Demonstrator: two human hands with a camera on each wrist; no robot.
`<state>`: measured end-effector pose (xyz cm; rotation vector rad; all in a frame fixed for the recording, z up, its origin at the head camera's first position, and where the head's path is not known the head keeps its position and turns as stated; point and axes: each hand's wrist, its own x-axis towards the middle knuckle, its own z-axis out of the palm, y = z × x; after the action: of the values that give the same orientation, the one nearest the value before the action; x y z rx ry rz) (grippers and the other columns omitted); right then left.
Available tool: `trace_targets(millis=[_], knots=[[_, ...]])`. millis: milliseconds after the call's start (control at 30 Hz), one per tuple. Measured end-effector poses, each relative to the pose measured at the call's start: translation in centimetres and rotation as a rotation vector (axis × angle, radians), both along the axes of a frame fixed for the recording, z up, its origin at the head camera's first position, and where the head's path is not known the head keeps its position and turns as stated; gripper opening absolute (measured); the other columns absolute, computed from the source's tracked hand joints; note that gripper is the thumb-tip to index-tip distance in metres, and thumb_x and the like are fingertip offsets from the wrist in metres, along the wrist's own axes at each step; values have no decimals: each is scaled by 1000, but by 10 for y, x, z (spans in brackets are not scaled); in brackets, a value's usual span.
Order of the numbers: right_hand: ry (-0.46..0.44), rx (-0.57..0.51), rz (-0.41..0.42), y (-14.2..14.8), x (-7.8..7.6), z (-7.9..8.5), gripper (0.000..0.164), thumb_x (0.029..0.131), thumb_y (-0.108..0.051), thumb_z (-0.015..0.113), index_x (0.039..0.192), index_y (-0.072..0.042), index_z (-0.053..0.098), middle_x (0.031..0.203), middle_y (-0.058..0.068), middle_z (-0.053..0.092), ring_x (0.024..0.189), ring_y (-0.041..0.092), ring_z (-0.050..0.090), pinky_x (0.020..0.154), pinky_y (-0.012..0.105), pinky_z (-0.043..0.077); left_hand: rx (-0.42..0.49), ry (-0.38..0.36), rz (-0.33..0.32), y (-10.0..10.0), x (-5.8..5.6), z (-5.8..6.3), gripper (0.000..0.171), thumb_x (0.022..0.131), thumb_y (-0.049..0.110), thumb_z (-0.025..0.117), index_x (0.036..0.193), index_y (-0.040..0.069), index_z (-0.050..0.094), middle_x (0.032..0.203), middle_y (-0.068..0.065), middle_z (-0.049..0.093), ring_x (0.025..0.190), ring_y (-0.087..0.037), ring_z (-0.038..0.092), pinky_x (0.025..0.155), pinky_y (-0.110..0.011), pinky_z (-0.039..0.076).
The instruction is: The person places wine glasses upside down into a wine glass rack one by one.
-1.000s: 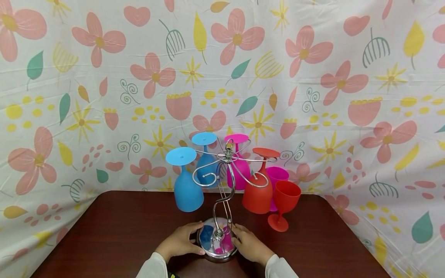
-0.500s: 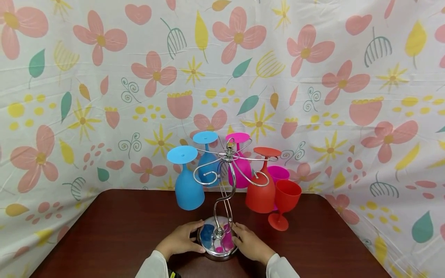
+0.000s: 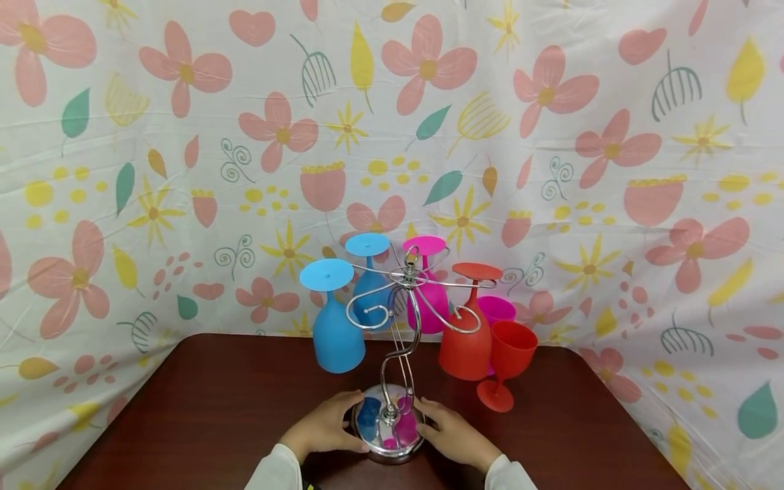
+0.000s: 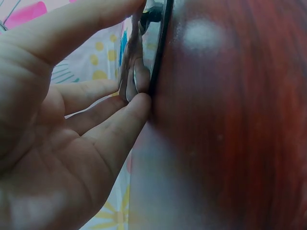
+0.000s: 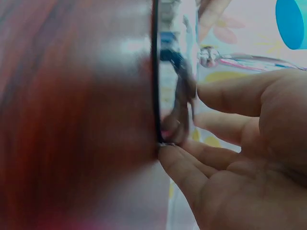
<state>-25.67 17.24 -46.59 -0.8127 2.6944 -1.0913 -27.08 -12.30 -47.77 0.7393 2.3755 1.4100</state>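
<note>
A chrome stemware rack [image 3: 390, 452] with a round mirrored base stands on the table. My left hand [image 3: 324, 427] grips the base's left edge, and my right hand [image 3: 458, 437] holds the opposite side. Both wrist views show fingertips and thumb curled at the shiny rim, low against the tabletop. Upside down from the rack's wire arms hang two blue goblets, a front one [image 3: 338, 340] and a back one [image 3: 370, 296], plus a pink goblet [image 3: 431, 312] and a red goblet [image 3: 467, 350]. One front curled wire arm [image 3: 367, 325] carries no goblet.
Upright to the right of the rack is a second red goblet [image 3: 513, 348]. Behind it a second pink goblet [image 3: 499, 308] is mostly hidden. The dark brown table [image 3: 202, 395] reaches back to a flower-patterned cloth [image 3: 294, 68].
The head view has shifted a little, so everything sits slightly further right. The hanging red goblet has swung a touch right against the rack. Both hands keep their hold on the base.
</note>
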Motion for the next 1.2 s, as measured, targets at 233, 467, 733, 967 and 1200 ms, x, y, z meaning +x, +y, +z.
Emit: trace_targets(millis=[233,467,733,967,1200], knots=[[46,97,50,27,14,21,49,101,-26,60,141,1,54,139,18,54,130,42,47,102,58,38,-68,71,-1,3,1,2,88,79,23,86,148,-6,40,153,-28,29,132,-42,41,91,-44,52],[39,175,74,62,29,56,51,100,-40,59,136,-4,60,134,8,61,126,34,52,99,50,45,-120,108,14,2,2,3,90,77,29,86,148,-5,41,153,-27,30,133,-43,38,94,-48,50],[243,213,-87,96,48,104,46,97,-31,67,133,-3,63,129,11,63,118,33,59,93,51,50,-119,87,2,4,4,3,89,79,27,85,149,-3,40,154,-25,30,131,-42,42,93,-45,51],[409,183,-336,108,44,133,54,93,-30,72,135,2,59,127,18,62,117,39,57,92,57,47,-99,71,-9,3,5,1,88,79,25,85,149,-4,40,154,-26,29,130,-41,44,91,-40,52],[425,214,-489,107,3,132,83,93,-45,69,144,14,39,141,38,41,128,55,36,101,69,31,-103,86,0,3,4,1,89,79,27,85,149,-4,40,153,-26,30,130,-41,44,91,-42,52]])
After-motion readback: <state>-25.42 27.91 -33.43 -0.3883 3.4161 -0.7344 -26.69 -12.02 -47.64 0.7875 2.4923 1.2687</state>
